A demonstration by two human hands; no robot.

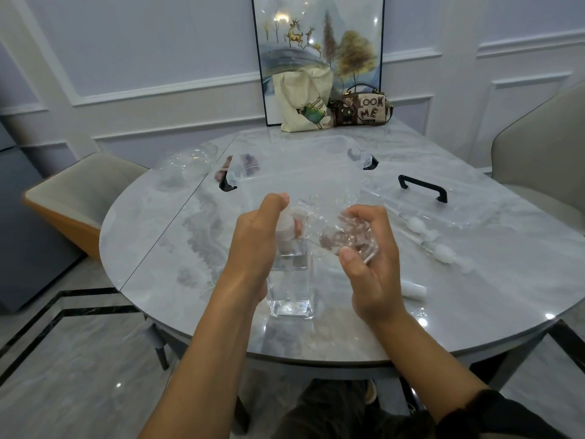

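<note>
Transfer of liquid between two clear containers, logged from the head view

Pump bottle [291, 289]: square, clear, upright on the table [190, 248], a little in from the near edge. It holds clear liquid, but I cannot read the level.

Left hand [253, 242]: fingers curled round the white pump head [285, 224], thumb laid over the top. I judge this grip both steadies the bottle on the slick top and sets up a press.

Right hand [370, 258]: wrapped round the small bottle [345, 239], held clear of the table. The bottle is tipped on its side with its neck toward the pump spout, I judge so that a dose lands in its mouth. I cannot tell whether the spout touches or enters the neck, since clear plastic lies on clear plastic there.

Also noted:
- A white cap [413, 291] lies just right of the right wrist. It is probably the small bottle's own, parked within reach.
- Spare pump stems [443, 248] lie toward the right edge.
- An open clear box [300, 172] sits mid-table behind the hands.
- The box's lid [422, 188], with a black handle, lies flat to the right of it
</note>
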